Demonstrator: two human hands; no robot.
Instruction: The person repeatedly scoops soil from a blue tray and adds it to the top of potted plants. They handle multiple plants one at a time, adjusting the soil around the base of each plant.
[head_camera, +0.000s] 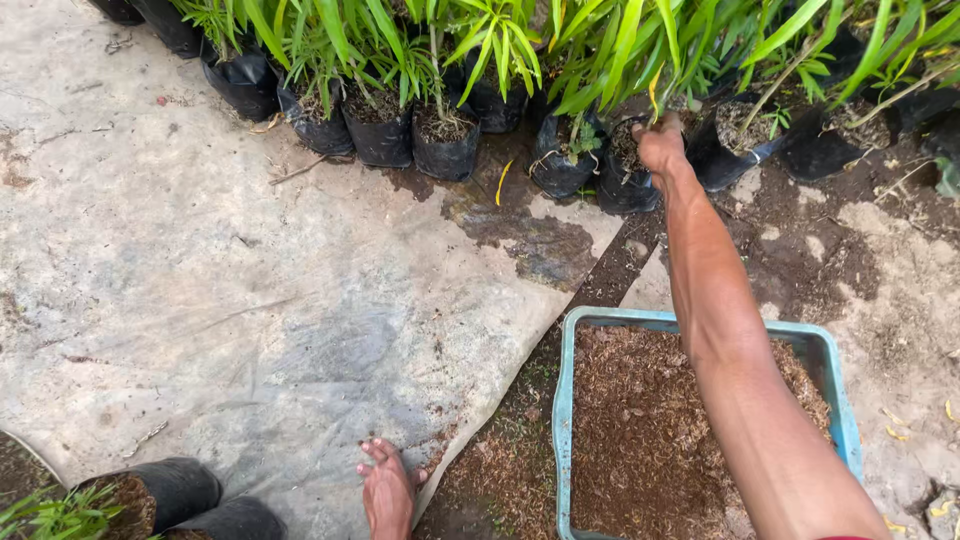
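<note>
A: What is closest to the camera?

B: At the bottom edge I see a bare foot resting on the grey plastic sheet. To its left lie two black grow bags on their sides, filled with soil, with some green leaves beside them.

A: And to the right of the foot?

B: There stands a light blue tub, rectangular, full of brown, coarse planting mix. It sits on dark soil, just beside the edge of the sheet. The person's right arm passes over the tub, from the lower right corner up to the plants.

A: What does the right hand do?

B: It reaches into one black bag of soil in the far row. The fingers are curled around the base of a thin plant stem there, it seems, but the leaves cover part of the hand, so I am not fully sure of the grasp.

A: Where is the left hand?

B: It does not appear in the picture.

A: And farther away?

B: A row of black bags with green plants runs along the top. A wet dark patch lies on the sheet in front of them.
</note>
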